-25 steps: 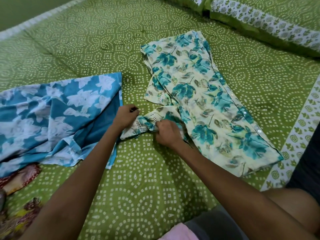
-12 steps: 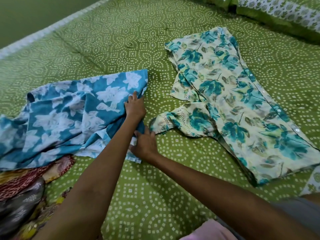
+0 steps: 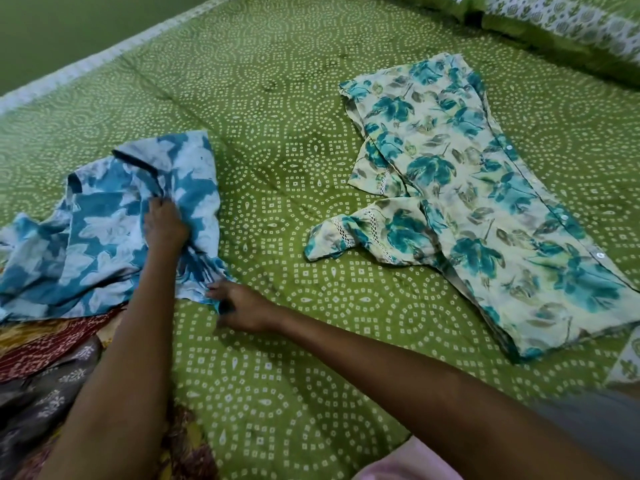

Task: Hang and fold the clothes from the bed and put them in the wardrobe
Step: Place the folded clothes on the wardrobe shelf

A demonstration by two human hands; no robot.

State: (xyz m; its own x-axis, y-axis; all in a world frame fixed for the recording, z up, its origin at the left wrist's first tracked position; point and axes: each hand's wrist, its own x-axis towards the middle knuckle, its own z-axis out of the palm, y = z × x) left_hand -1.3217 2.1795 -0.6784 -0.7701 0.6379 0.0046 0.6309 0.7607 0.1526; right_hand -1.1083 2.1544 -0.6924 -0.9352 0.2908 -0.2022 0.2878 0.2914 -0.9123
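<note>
A blue garment with white flowers (image 3: 100, 237) lies bunched on the left of the green bed. My left hand (image 3: 164, 226) grips its cloth near the dark-edged neckline. My right hand (image 3: 239, 306) pinches the garment's lower corner just in front of that. A cream garment with teal flowers and a button row (image 3: 485, 202) lies half folded on the right of the bed, with one lace-trimmed sleeve sticking out toward the middle. Neither hand touches it.
The green patterned bedsheet (image 3: 294, 150) covers the bed. A heap of red, brown and yellow printed clothes (image 3: 41, 368) lies at the lower left. Pillows (image 3: 571, 26) lie at the top right. The bed's far edge (image 3: 104, 60) runs along the upper left.
Both hands left the cream garment's sleeve and moved left to the blue garment. They now grip it, and it has been pulled into a bunch. The view swung left.
</note>
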